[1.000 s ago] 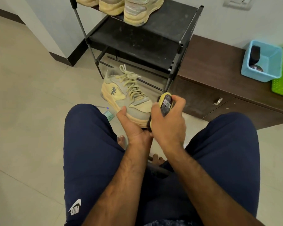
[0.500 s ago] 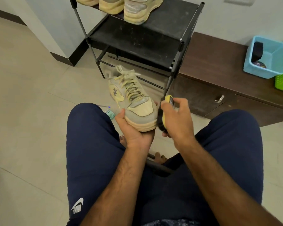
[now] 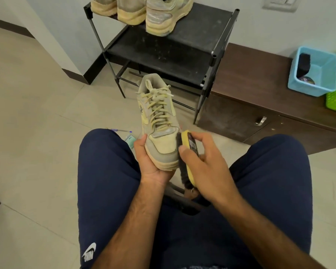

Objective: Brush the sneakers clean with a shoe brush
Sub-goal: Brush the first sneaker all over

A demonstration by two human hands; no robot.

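Gripping the sneaker [image 3: 159,121] by its toe in the curled left hand [image 3: 151,162], in front of the shoe rack [image 3: 163,53], heel pointing toward it. Clasping the brush [image 3: 182,171] in the right hand [image 3: 206,164], fingers wrapped round its yellow back, bristles touching the toe's right side. Next, likely stroking heelward along that side. Right of the rack, a blue tub [image 3: 316,88] holding a dark block and a round tin.

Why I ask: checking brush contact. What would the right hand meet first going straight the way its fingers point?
Likely the sneaker, at its toe side: the right hand aims left, and its brush seems to touch there, though depth is unclear.
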